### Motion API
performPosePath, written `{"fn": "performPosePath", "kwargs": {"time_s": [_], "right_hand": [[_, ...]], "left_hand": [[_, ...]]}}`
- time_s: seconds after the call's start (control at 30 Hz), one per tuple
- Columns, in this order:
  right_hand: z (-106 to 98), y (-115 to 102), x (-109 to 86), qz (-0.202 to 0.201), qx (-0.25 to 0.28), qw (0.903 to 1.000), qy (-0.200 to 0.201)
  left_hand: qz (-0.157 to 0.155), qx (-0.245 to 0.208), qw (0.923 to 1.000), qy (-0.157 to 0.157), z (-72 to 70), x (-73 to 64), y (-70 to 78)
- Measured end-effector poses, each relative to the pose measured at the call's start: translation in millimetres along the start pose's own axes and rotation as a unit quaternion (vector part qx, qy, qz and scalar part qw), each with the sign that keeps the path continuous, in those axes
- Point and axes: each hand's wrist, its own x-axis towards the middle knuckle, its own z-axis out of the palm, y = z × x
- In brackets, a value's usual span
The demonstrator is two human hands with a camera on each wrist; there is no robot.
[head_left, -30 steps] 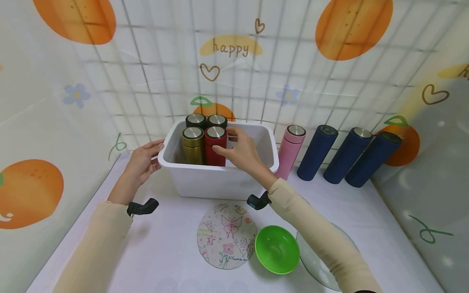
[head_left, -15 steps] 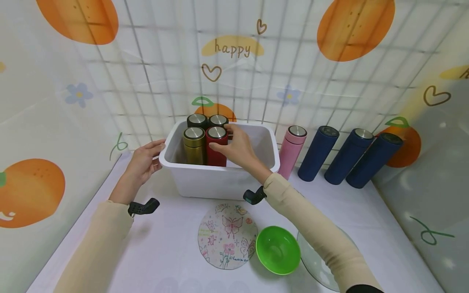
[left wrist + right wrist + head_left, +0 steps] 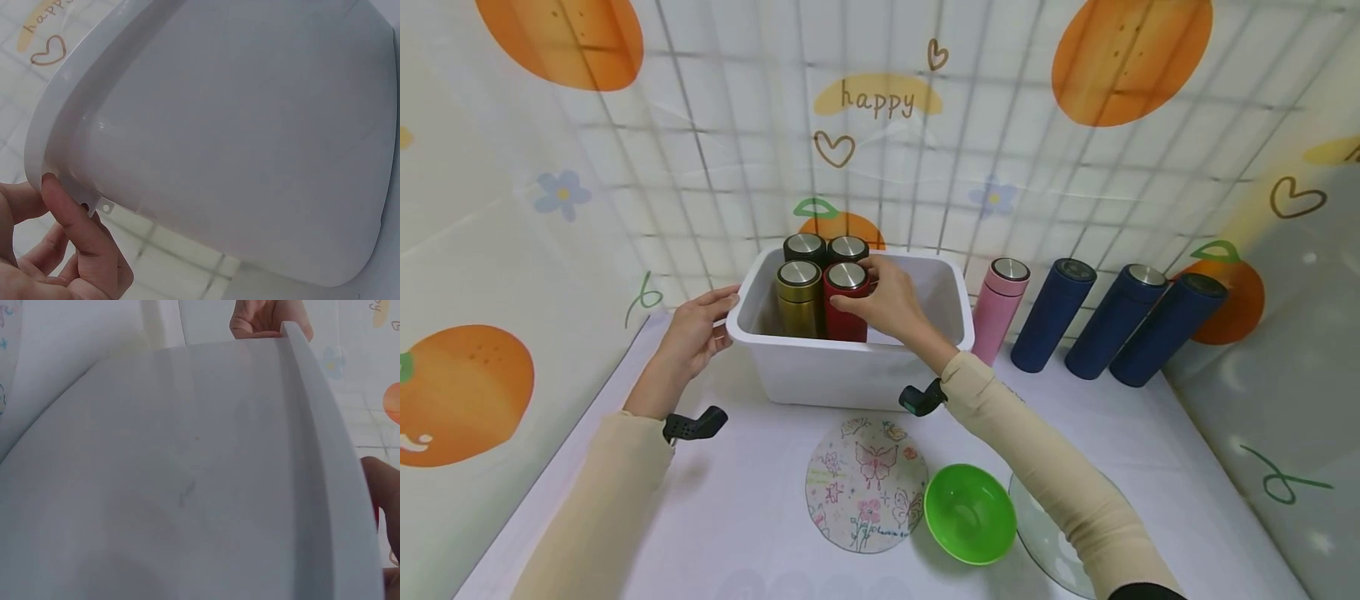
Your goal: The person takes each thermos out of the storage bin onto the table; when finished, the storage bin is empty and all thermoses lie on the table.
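A white plastic bin (image 3: 842, 379) stands near the back wall. My left hand (image 3: 694, 332) pinches its left rim; the left wrist view shows the fingers (image 3: 81, 225) at the lip beside a small tab. Inside the bin's left half, several thermos bottles stand upright. My right hand (image 3: 891, 304) reaches over the front rim and grips the red thermos (image 3: 844, 321) near its cap, thumb in front and fingers at the far side. Left of it is a gold thermos (image 3: 799, 310), with two dark-bodied thermoses (image 3: 805, 245) behind. The bin wall hides the bottles' lower parts.
Right of the bin, a pink thermos (image 3: 1000, 304) and several navy thermoses (image 3: 1054, 315) lean against the back wall. In front lie a round patterned mat (image 3: 867, 487), a green bowl (image 3: 970, 514) and a clear glass lid or plate (image 3: 1045, 546), partly under my right sleeve.
My right hand has moved slightly left and closed round the red thermos, which has shifted a little right, away from the gold one. My left hand stays at the bin's rim.
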Motion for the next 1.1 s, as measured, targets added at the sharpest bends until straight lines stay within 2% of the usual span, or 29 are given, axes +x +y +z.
{"fn": "performPosePath", "kwargs": {"time_s": [0.13,0.4,0.9,1.1], "right_hand": [[-2.9,-1.0,-0.9,0.004,0.008,0.9999,-0.013],[-4.0,1.8,-1.4,0.000,0.061,0.9973,-0.042],[-4.9,4.4,-2.1,-0.013,0.070,0.9961,-0.052],[-5.8,5.6,-3.1,-0.006,0.073,0.9960,-0.051]], "left_hand": [[0.003,0.003,1.0000,0.001,1.8,0.3,1.5],[0.002,0.018,0.9998,-0.001,3.4,-1.5,2.4],[0.002,0.014,0.9999,0.007,4.1,-2.5,5.2],[0.001,0.009,0.9999,0.005,2.4,-2.8,2.9]]}}
